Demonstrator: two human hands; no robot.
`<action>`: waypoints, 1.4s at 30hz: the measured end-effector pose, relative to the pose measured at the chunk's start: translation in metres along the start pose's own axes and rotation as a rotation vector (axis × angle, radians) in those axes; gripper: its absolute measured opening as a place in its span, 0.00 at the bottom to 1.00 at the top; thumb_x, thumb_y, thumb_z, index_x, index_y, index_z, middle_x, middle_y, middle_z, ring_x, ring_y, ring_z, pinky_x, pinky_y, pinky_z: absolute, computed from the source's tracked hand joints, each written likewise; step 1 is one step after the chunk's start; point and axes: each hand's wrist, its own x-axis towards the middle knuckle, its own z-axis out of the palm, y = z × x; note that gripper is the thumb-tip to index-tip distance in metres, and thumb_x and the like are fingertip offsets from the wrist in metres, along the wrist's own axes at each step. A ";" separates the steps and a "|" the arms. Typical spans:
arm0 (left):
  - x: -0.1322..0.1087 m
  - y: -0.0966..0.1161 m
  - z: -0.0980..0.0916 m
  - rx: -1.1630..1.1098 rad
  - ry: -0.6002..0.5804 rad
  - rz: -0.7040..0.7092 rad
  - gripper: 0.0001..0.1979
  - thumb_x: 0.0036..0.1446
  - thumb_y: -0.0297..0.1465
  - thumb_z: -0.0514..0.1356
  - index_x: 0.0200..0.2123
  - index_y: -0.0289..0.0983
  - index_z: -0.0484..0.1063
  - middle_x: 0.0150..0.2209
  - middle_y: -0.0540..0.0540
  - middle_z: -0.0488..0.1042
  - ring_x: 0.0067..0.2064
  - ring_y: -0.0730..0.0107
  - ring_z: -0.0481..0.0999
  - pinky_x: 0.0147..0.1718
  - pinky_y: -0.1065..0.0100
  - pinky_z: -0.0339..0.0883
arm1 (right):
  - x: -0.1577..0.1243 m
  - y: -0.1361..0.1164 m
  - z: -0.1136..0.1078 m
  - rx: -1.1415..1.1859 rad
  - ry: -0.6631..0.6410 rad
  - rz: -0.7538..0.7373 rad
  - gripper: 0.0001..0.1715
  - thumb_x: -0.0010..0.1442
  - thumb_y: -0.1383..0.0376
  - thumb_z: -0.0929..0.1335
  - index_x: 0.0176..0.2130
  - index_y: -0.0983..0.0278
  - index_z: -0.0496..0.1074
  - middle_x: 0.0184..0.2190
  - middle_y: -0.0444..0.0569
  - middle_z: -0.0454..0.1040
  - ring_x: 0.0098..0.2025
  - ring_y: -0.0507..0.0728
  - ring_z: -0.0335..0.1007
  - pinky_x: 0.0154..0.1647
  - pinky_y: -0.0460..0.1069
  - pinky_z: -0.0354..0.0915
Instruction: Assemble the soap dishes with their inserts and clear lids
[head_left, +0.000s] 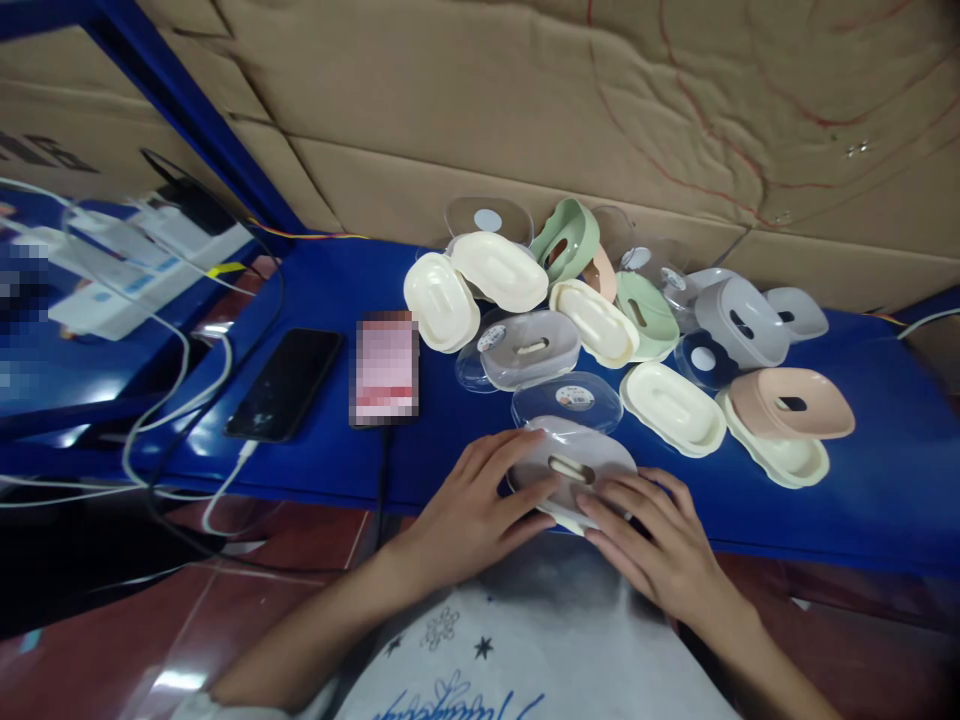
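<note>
A grey oval soap dish [606, 455] with a slot in its floor sits at the front edge of the blue table, on a cream base whose lip shows below it. My left hand [487, 495] grips its left side, thumb and fingers curved round the rim. From the right, my right hand [649, 520] holds it with fingertips on its front and right rim. Just behind it lies a clear lid [547, 402] with a round label. Another grey dish [517, 352] stands farther back, beside a cream base tray [671, 408] to the right.
Several cream trays [499, 270], green dishes [574, 235], a peach dish [821, 395] and grey dishes [750, 315] crowd the back and right. A black phone [285, 385] with a white cable and a blurred-screen device [386, 370] lie left. Cardboard [450, 100] stands behind the table.
</note>
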 end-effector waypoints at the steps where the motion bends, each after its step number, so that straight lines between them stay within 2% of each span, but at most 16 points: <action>1: 0.000 0.000 0.000 -0.007 -0.011 0.003 0.17 0.70 0.38 0.65 0.58 0.40 0.73 0.68 0.35 0.65 0.68 0.47 0.68 0.62 0.46 0.73 | -0.001 -0.004 0.003 -0.022 0.008 -0.005 0.22 0.72 0.66 0.71 0.63 0.58 0.73 0.51 0.50 0.83 0.58 0.60 0.76 0.64 0.61 0.63; 5: 0.001 -0.001 -0.002 -0.003 -0.065 0.021 0.16 0.72 0.36 0.64 0.59 0.40 0.72 0.71 0.35 0.64 0.69 0.48 0.68 0.62 0.46 0.73 | -0.006 -0.009 0.009 -0.037 -0.017 -0.037 0.21 0.73 0.62 0.71 0.63 0.60 0.73 0.54 0.49 0.83 0.61 0.60 0.74 0.66 0.60 0.59; 9: -0.001 -0.001 -0.003 -0.041 -0.078 0.040 0.15 0.72 0.35 0.63 0.59 0.40 0.71 0.73 0.35 0.61 0.68 0.49 0.69 0.61 0.47 0.75 | -0.007 0.005 0.001 0.126 -0.036 -0.060 0.22 0.77 0.59 0.65 0.66 0.61 0.71 0.59 0.52 0.80 0.66 0.61 0.71 0.66 0.62 0.60; 11: -0.001 0.000 -0.003 -0.058 -0.068 0.045 0.15 0.72 0.33 0.62 0.59 0.39 0.71 0.73 0.35 0.61 0.67 0.49 0.70 0.59 0.47 0.76 | -0.002 0.019 -0.004 0.195 -0.011 -0.013 0.25 0.78 0.62 0.63 0.70 0.59 0.66 0.63 0.53 0.77 0.68 0.61 0.69 0.66 0.62 0.63; 13: -0.001 0.000 -0.004 -0.067 -0.060 0.042 0.16 0.70 0.30 0.62 0.60 0.40 0.70 0.73 0.35 0.62 0.66 0.49 0.72 0.59 0.47 0.77 | 0.008 0.035 -0.007 0.143 -0.013 0.100 0.32 0.76 0.67 0.64 0.75 0.57 0.59 0.69 0.54 0.71 0.72 0.62 0.64 0.68 0.63 0.63; 16: -0.001 0.000 -0.005 -0.085 -0.055 0.036 0.17 0.69 0.29 0.63 0.60 0.40 0.70 0.70 0.35 0.65 0.64 0.50 0.73 0.58 0.48 0.77 | 0.026 0.055 -0.006 -0.003 -0.122 0.187 0.38 0.76 0.64 0.66 0.78 0.55 0.52 0.75 0.55 0.62 0.76 0.66 0.57 0.73 0.69 0.57; 18: -0.002 0.000 -0.006 -0.092 -0.047 0.027 0.16 0.70 0.30 0.63 0.59 0.41 0.70 0.69 0.35 0.66 0.64 0.51 0.74 0.58 0.49 0.78 | 0.034 0.063 -0.005 -0.034 -0.138 0.160 0.37 0.76 0.63 0.66 0.77 0.52 0.53 0.73 0.54 0.65 0.75 0.66 0.60 0.73 0.70 0.56; 20: -0.003 0.000 -0.005 -0.081 -0.027 0.016 0.14 0.71 0.32 0.63 0.57 0.40 0.70 0.69 0.35 0.67 0.63 0.51 0.75 0.57 0.50 0.79 | 0.035 0.066 -0.007 -0.024 -0.085 0.131 0.35 0.75 0.64 0.67 0.76 0.50 0.57 0.69 0.53 0.71 0.71 0.65 0.66 0.72 0.68 0.59; 23: -0.006 0.000 -0.001 -0.035 0.032 -0.008 0.15 0.71 0.36 0.64 0.56 0.38 0.70 0.67 0.32 0.68 0.63 0.50 0.76 0.55 0.51 0.80 | 0.028 0.059 -0.016 0.037 -0.002 0.107 0.35 0.73 0.66 0.70 0.73 0.51 0.63 0.63 0.53 0.76 0.69 0.65 0.70 0.70 0.67 0.63; 28: -0.007 0.001 0.004 0.044 0.118 -0.047 0.23 0.71 0.40 0.65 0.64 0.39 0.68 0.68 0.30 0.63 0.66 0.45 0.72 0.58 0.47 0.78 | 0.011 0.030 -0.019 0.136 -0.003 0.038 0.35 0.70 0.70 0.71 0.71 0.57 0.66 0.60 0.55 0.77 0.69 0.66 0.69 0.67 0.66 0.69; 31: -0.006 0.000 0.005 0.043 0.067 -0.074 0.30 0.70 0.42 0.66 0.69 0.40 0.64 0.72 0.30 0.60 0.70 0.41 0.67 0.63 0.40 0.74 | 0.004 0.018 -0.010 0.124 -0.001 -0.003 0.32 0.69 0.66 0.73 0.69 0.60 0.69 0.63 0.58 0.74 0.72 0.68 0.65 0.68 0.69 0.69; 34: -0.005 -0.001 0.005 -0.008 0.013 -0.096 0.33 0.69 0.41 0.66 0.72 0.40 0.61 0.72 0.31 0.60 0.72 0.41 0.64 0.65 0.40 0.72 | -0.002 0.014 -0.001 0.119 -0.005 -0.006 0.34 0.70 0.61 0.73 0.70 0.59 0.67 0.64 0.57 0.74 0.74 0.69 0.61 0.68 0.70 0.70; 37: -0.004 -0.002 0.005 -0.043 0.008 -0.110 0.33 0.69 0.40 0.66 0.72 0.42 0.61 0.72 0.32 0.62 0.71 0.42 0.65 0.65 0.40 0.72 | -0.005 0.014 0.005 0.131 0.030 0.027 0.34 0.70 0.65 0.72 0.71 0.56 0.66 0.64 0.54 0.75 0.73 0.67 0.63 0.67 0.68 0.72; 42: -0.005 -0.003 0.004 -0.042 0.056 -0.080 0.29 0.68 0.39 0.67 0.68 0.41 0.66 0.68 0.33 0.66 0.67 0.45 0.69 0.62 0.43 0.74 | -0.005 0.014 0.008 0.146 0.089 0.001 0.37 0.70 0.69 0.72 0.72 0.55 0.64 0.62 0.53 0.76 0.72 0.65 0.66 0.69 0.68 0.70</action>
